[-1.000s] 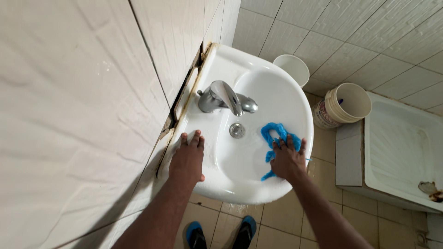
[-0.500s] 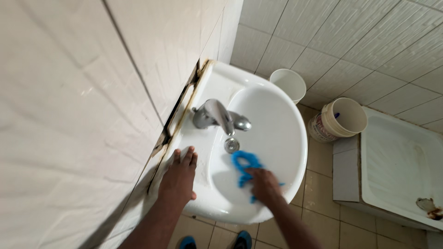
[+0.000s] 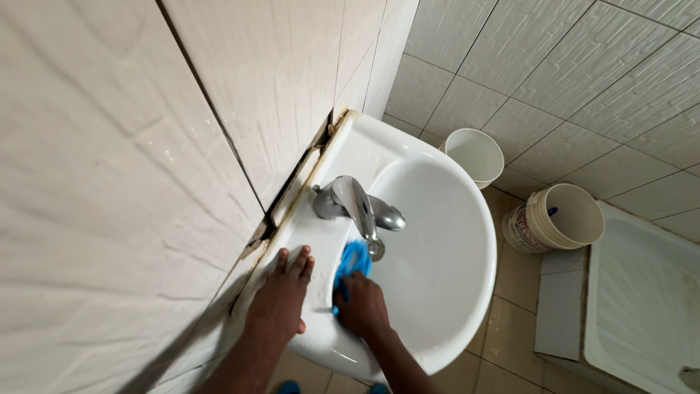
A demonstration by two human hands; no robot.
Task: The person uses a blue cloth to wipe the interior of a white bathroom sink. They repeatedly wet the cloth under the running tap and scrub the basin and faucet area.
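Observation:
A white wall-mounted sink [image 3: 467,241] fills the middle of the head view, with a chrome tap [image 3: 356,201] at its back and a drain partly hidden under the spout. My right hand [image 3: 362,306] presses a blue cloth [image 3: 352,261] against the near-left slope of the basin, just below the tap. My left hand [image 3: 281,299] lies flat, fingers together, on the sink's left rim beside the wall. The two hands are close together.
Pale tiled wall [image 3: 146,146] stands close on the left. On the tiled floor behind the sink are a white bucket [image 3: 475,155] and a cream tub [image 3: 558,217]. A white shower tray [image 3: 642,306] lies at the right.
My right hand has slid the blue cloth from the basin's right side across to the left, up under the tap. The left hand stayed on the rim. The view shifted slightly.

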